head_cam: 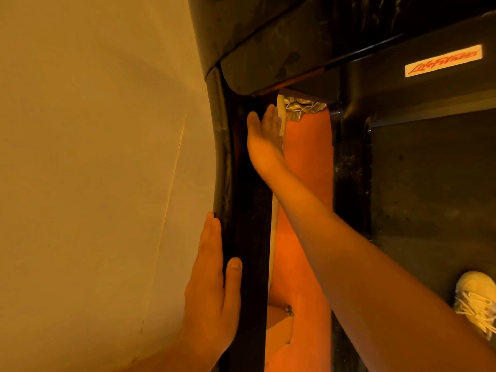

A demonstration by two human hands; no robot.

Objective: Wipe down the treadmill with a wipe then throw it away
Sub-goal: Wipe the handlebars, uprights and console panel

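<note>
The treadmill's black handrail (252, 237) runs from the bottom of the view up to the dark console housing (268, 49). My left hand (212, 291) rests on the rail low down, with straight fingers along its left side and the thumb on top. My right hand (264, 140) reaches further up and lies flat against the rail's right side. It presses a white wipe (280, 116), whose edge shows beyond the fingers. Most of the wipe is hidden behind the hand.
A pale wall (94, 183) stands close on the left of the rail. The dark treadmill deck (429, 183) with a Life Fitness label (442, 60) lies to the right, and a white shoe (475, 302) stands on it. Crumpled silver foil (303, 107) lies on the orange floor (308, 157).
</note>
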